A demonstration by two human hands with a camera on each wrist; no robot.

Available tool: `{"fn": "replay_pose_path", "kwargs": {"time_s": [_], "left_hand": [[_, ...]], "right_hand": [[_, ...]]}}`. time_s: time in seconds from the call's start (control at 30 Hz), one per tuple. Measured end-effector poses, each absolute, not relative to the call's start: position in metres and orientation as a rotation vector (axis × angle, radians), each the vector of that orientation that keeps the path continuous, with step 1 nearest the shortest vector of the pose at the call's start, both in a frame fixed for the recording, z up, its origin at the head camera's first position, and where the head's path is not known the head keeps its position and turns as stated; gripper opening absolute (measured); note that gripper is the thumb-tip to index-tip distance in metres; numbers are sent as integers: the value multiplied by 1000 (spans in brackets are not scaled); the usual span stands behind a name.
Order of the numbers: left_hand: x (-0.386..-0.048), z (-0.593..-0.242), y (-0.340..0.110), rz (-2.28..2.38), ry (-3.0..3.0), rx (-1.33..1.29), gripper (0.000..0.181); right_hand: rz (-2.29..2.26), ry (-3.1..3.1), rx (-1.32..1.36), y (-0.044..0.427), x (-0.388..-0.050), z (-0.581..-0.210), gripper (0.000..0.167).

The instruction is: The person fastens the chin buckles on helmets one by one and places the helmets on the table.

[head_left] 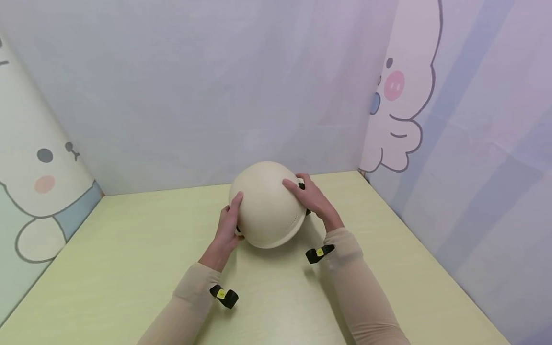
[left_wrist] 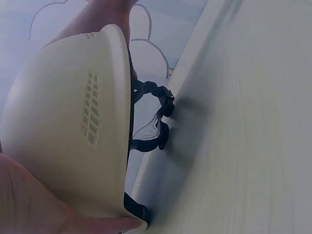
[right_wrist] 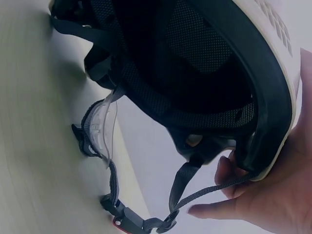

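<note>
A cream helmet [head_left: 267, 206] is held by both hands just over the table, its rounded shell towards the head camera. My left hand [head_left: 226, 227] grips its left side, thumb on the shell and fingers around the rim. On the upper right side, my right hand [head_left: 312, 196] holds the edge. Grid-like vents [left_wrist: 91, 109] show on the shell in the left wrist view. Black padding [right_wrist: 200, 39] lines the inside in the right wrist view. The chin strap [right_wrist: 113, 180] hangs below the rim, with a dark buckle [right_wrist: 129, 220] and a clear chin cup [right_wrist: 103, 129].
The pale yellow-green table [head_left: 151, 239] meets a plain grey-lilac backdrop [head_left: 207, 86] behind the helmet. Side curtains with cartoon figures [head_left: 403, 120] stand at left and right. Black wrist cameras [head_left: 224, 296] are strapped over the beige sleeves [head_left: 185, 302].
</note>
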State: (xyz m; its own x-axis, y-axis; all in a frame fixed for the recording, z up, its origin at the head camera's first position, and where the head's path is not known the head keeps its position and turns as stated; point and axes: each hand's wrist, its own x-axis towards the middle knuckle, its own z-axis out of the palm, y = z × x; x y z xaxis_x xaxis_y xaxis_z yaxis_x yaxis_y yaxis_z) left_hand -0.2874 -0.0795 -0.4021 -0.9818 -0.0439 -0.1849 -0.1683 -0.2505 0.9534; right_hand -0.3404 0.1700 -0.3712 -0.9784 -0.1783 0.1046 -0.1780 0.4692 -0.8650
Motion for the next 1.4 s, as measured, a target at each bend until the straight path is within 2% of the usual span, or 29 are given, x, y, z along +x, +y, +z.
{"fn": "replay_pose_path", "kwargs": {"time_s": [0.17,0.63,0.8,1.1,1.4], "left_hand": [[-285,-401,-81,2392,1886,-271,98],[-287,-403,-80,2379,1922,-264,100],[-286,-403,-80,2357,1947,-278,104],[-287,-404,-78,2305,2019,-298,108],[-287,-402,-78,2308,2019,-293,106]], "right_hand": [[-1539,2684,-290,171,-342,-373,96],[-1687,2598,-292,172,-348,-379,88],[-1837,2552,-222,170,-352,-385,86],[-1829,2574,-161,169,-354,-390,82],[-1697,2540,-97,170,-354,-388,89]]}}
